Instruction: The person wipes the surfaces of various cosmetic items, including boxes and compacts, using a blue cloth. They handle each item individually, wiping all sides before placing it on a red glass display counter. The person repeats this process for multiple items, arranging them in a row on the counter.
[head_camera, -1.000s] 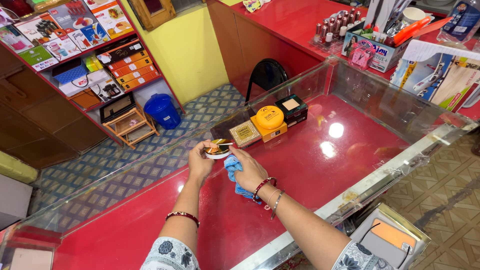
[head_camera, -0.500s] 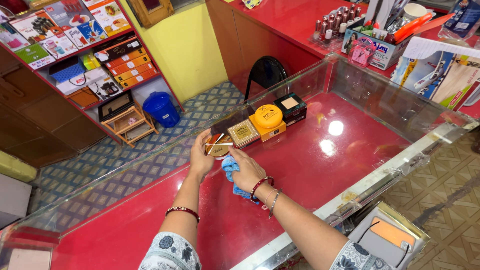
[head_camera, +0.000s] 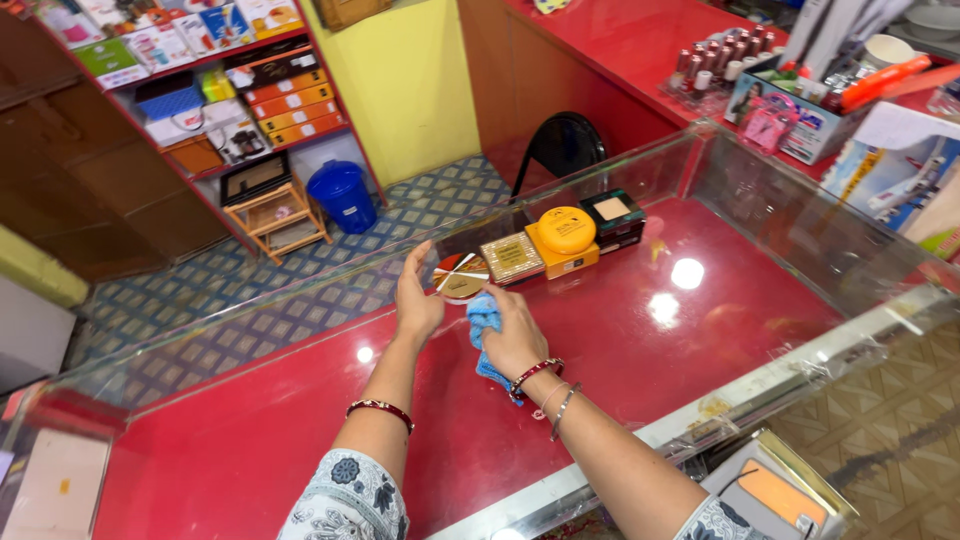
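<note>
both arms outstretched, left hand (head_camera: 418, 300) open, right hand (head_camera: 512, 335) clenched

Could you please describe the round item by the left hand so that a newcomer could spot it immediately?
On the red display shelf, a row of compacts lines the back. The round compact lies at its left end, beside the left hand. Only its lid has coloured wedges.

A shop: glass counter (head_camera: 800, 240), stocked shelves (head_camera: 200, 90), nail polish bottles (head_camera: 715, 65).
</note>
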